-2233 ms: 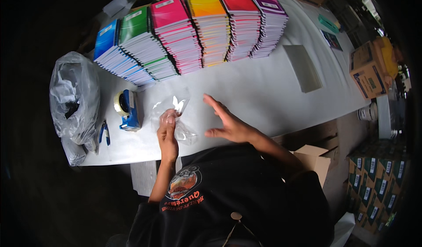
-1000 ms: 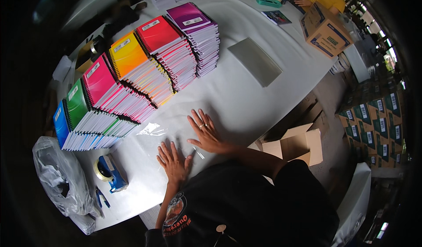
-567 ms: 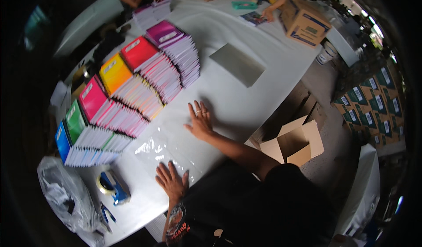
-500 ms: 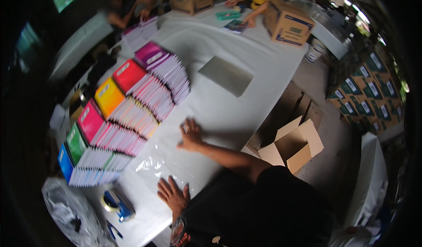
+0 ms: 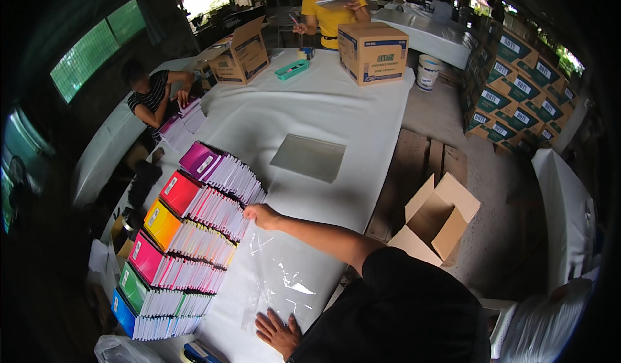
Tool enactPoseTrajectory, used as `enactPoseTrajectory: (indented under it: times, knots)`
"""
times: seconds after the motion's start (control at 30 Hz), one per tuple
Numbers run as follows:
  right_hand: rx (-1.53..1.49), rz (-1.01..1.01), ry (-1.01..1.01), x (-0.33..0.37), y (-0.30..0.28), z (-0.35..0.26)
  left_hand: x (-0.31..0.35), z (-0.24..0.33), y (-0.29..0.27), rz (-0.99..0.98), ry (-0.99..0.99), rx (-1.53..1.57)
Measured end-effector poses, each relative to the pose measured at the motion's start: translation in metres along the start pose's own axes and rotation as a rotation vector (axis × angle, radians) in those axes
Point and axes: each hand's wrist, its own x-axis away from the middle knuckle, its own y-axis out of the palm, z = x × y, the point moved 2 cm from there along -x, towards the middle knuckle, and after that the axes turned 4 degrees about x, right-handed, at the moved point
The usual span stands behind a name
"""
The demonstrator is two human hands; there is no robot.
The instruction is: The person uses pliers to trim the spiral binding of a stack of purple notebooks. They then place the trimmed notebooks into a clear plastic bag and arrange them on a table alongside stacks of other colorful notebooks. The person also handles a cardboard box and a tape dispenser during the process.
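A clear plastic bag (image 5: 284, 269), glinting with reflections, lies flat on the white-covered table (image 5: 362, 169) in front of me. My left hand (image 5: 278, 334) rests on its near end, palm down and fingers spread. At the bag's far end my right hand (image 5: 262, 215) is closed, its fingers pinched at the bag's edge. Just beyond those fingers stand stacked rows of spiral-bound notebooks, with purple (image 5: 206, 161), red (image 5: 180, 192), yellow (image 5: 162, 224), pink (image 5: 146, 257), green (image 5: 134, 288) and blue (image 5: 123, 312) covers.
A flat grey sheet (image 5: 308, 158) lies farther up the table. Cartons (image 5: 373, 53) and a green tray (image 5: 292, 70) stand at the far end, near a person in yellow (image 5: 336, 15). Another person (image 5: 158, 95) handles purple notebooks at left. An open carton (image 5: 435, 221) sits right.
My right hand has gone from flat and spread to closed at the bag's far edge, nearer the notebooks. My left hand stays flat. The view has tilted up; the person in yellow now holds a notebook raised.
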Motion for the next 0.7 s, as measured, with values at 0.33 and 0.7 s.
enactPoseTrajectory:
  times: [0.33, 0.7]
  knots:
    - [0.563, -0.467, -0.225, 0.146, 0.059, -0.014, 0.001, -0.011, 0.023, 0.325, 0.127, -0.104]
    - [0.588, -0.366, -0.2, 0.139, 0.057, 0.002, -0.068, -0.018, -0.006, 0.031, -0.312, -0.1]
